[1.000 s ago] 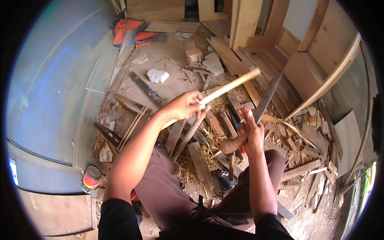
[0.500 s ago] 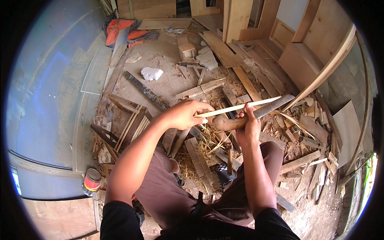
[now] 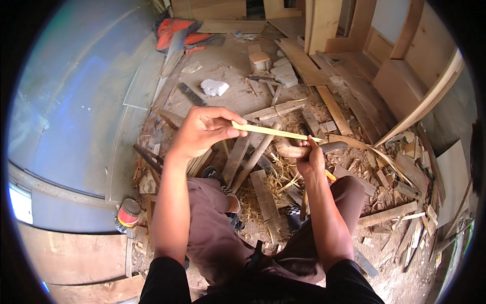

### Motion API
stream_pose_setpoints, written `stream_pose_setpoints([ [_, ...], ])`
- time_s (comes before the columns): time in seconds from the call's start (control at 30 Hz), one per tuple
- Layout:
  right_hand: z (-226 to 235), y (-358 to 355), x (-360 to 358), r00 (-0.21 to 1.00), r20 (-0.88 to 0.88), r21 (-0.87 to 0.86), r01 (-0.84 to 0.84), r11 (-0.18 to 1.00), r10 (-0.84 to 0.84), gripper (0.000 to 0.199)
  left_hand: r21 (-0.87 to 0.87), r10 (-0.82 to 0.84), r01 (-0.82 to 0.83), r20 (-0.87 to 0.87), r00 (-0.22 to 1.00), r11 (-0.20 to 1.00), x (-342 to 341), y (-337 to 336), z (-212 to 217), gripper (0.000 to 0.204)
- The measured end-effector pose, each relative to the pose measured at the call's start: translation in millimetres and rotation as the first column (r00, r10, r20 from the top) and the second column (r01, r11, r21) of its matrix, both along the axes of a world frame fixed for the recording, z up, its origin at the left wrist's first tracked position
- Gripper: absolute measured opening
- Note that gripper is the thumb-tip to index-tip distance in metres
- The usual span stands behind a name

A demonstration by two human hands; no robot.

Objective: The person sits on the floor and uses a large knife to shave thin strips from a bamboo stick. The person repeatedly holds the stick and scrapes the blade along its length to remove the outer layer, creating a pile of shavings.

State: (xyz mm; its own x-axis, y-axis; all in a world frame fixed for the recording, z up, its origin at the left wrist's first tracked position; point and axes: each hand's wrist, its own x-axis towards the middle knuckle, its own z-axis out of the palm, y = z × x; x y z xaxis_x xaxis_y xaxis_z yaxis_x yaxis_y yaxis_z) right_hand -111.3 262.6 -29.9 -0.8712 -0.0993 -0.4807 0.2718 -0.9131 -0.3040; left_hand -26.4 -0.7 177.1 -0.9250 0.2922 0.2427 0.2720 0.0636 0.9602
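Held up in front of me is a thin yellow-green strip (image 3: 273, 132) that looks like split bamboo. My left hand (image 3: 205, 129) pinches its left end between thumb and fingers. At the strip's right end, the thumb of my right hand (image 3: 311, 158) presses against it. The same right hand is closed round the curved wooden handle (image 3: 291, 150) of a machete, whose dark blade (image 3: 335, 146) points right, behind and below the strip. Pale curled shavings (image 3: 278, 175) lie on the ground beneath my hands.
Loose boards, a wooden pole (image 3: 257, 157) and wood scraps (image 3: 392, 180) litter the ground round my feet. A red and yellow can (image 3: 128, 214) stands at the left. Farther off are a white lump (image 3: 214, 87), an orange cloth (image 3: 172, 31) and leaning plywood panels (image 3: 400, 88).
My left hand has risen and moved left along with the strip's left end, so the strip now slopes down to the right. The machete blade has tipped lower. My view has shifted slightly.
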Motion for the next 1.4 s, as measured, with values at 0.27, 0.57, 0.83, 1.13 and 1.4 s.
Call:
stream_pose_setpoints([
  [0.27,-20,-41,37,0.93,0.259,0.154,-0.305,0.94,0.259,0.018,0.551,0.574,-0.378,-0.236,0.784,0.744,31,-10,-28,0.019],
  [0.57,-42,16,42,0.965,0.177,0.231,-0.232,0.945,0.194,0.022,0.685,0.614,-0.411,-0.067,0.787,0.601,89,17,-91,0.041],
  [0.83,-29,38,77,0.91,0.218,0.507,-0.415,0.756,0.354,0.041,0.623,0.554,-0.422,-0.023,0.832,0.659,91,45,-126,0.042],
  [1.13,16,-16,177,0.643,0.122,0.783,-0.531,0.325,0.756,0.054,0.668,0.541,-0.433,0.053,0.839,0.606,104,56,-150,0.04],
  [1.4,49,-51,221,0.467,-0.124,0.906,-0.306,0.292,0.875,0.017,0.73,0.7,-0.509,0.059,0.712,0.456,132,74,-163,0.042],
])
